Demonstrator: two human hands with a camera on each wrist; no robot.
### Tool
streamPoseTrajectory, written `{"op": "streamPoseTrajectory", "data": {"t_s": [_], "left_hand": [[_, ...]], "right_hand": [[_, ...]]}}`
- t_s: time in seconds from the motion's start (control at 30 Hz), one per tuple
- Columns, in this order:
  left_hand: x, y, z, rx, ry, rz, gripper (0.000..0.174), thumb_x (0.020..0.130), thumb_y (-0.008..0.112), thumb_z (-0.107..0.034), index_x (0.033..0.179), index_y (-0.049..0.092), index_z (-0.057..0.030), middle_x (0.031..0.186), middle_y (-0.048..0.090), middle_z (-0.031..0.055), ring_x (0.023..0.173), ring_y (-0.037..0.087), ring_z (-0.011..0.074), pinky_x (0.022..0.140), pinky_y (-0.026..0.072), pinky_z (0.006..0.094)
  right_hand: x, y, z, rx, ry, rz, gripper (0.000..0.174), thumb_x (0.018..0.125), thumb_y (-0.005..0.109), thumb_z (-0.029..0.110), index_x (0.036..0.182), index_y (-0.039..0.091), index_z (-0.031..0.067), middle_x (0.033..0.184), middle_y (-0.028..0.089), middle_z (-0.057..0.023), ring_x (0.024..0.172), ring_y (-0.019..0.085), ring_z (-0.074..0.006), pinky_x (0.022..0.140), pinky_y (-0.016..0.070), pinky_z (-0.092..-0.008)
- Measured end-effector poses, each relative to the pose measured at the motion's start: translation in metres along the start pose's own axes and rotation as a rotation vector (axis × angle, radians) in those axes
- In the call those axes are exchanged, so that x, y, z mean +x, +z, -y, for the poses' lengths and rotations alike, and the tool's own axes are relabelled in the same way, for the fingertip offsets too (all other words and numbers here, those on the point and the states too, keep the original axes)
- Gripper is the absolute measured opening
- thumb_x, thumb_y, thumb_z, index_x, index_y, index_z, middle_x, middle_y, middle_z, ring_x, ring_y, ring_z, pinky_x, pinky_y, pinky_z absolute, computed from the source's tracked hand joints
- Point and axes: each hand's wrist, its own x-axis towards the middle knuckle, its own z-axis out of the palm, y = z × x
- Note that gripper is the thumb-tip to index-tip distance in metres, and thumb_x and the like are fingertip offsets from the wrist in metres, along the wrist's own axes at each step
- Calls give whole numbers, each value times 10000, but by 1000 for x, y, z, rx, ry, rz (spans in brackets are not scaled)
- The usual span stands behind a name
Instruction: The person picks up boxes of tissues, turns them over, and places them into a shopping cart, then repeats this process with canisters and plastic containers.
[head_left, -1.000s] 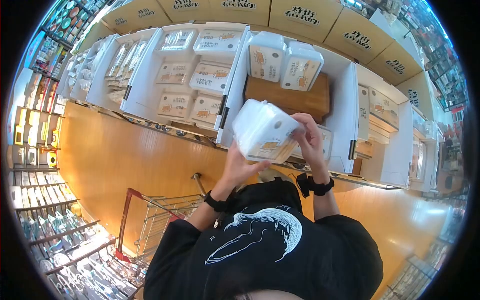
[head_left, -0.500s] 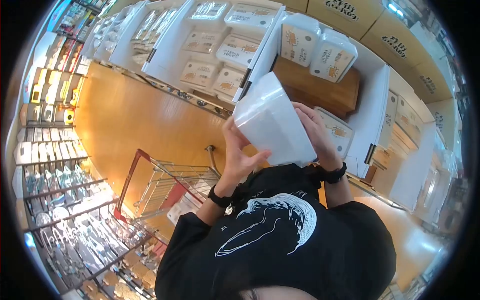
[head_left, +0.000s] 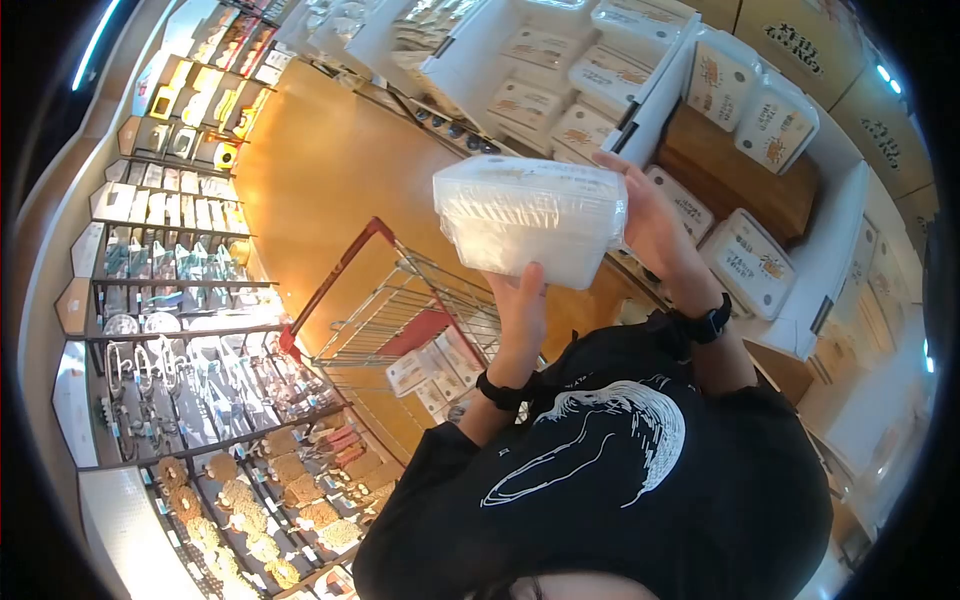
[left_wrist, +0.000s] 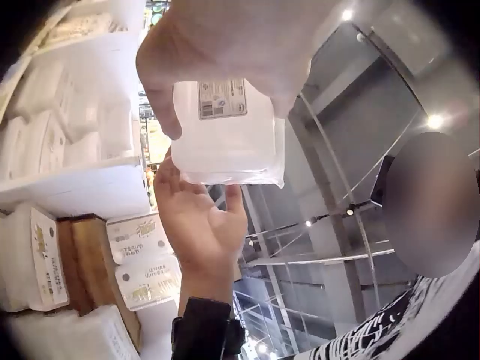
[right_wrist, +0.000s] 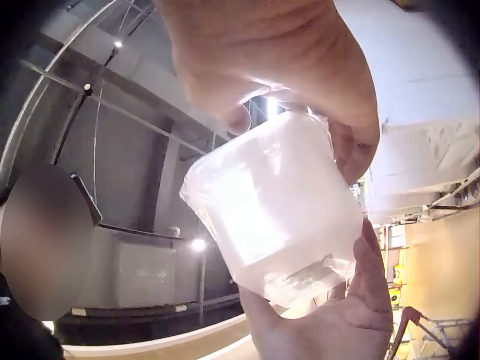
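A plastic-wrapped stack of white containers (head_left: 535,220) is held up in front of the chest between both hands. The left hand (head_left: 520,310) grips it from below, thumb on the near side. At its right end the right hand (head_left: 655,220) holds it, fingers along the side. The left wrist view shows a label with a barcode (left_wrist: 222,99) on the white pack (left_wrist: 229,150), with the right hand (left_wrist: 201,229) around its far end. In the right wrist view the wrapped pack (right_wrist: 270,202) sits between the right hand (right_wrist: 285,60) and the left hand (right_wrist: 322,322).
White bins with similar packs (head_left: 750,262) stand at the upper right around a brown wooden block (head_left: 740,170). A shopping cart with a red handle (head_left: 335,280) holds several packs (head_left: 437,372) at the left. Behind it, shelves (head_left: 190,325) carry goods. Cardboard boxes (head_left: 800,45) line the back.
Both hands have turned the pack, so its printed top faces away and its wrapped side shows. The head view has swung left, bringing more of the cart and shelves into sight.
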Motion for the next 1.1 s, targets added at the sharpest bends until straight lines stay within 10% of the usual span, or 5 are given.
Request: {"op": "streamPoseTrajectory", "data": {"t_s": [0.17,0.27,0.5,1.0,1.1], "left_hand": [[-12,-41,-33,-312,-71,13,808,837,601,-481,1448,190,-150,1282,403,131,1078,485,240,875,477,337],[-17,-81,-36,-1415,-750,481,765,848,542,-516,1428,252,-111,1209,402,201,967,542,288,823,502,336],[-43,-102,-44,-1413,-801,391,599,875,547,-422,1314,357,-61,1031,418,142,662,540,201,578,500,255],[-41,-118,-29,-1350,-848,737,606,906,432,-491,1352,351,-88,1098,459,166,880,550,282,718,496,389],[-43,-122,-35,-1007,-697,213,603,924,391,-495,1376,339,-99,1157,492,195,942,592,339,718,529,420]], "right_hand": [[-4,40,-26,-12,61,83,526,964,399,419,1333,413,45,1240,529,-90,1084,522,-165,929,398,-326],[-11,61,-43,91,56,266,502,946,456,362,1323,426,32,1212,531,-65,1054,507,-140,908,388,-289],[3,91,-78,-625,-254,45,469,910,568,188,1322,406,31,1230,496,-41,1144,456,-140,978,346,-290],[-20,95,-83,-325,-186,109,527,935,541,201,1383,323,28,1337,433,-135,1240,414,-207,1019,347,-352],[-22,92,-97,-182,-74,71,549,968,472,273,1409,278,9,1380,399,-140,1259,402,-213,1032,333,-342]]}}
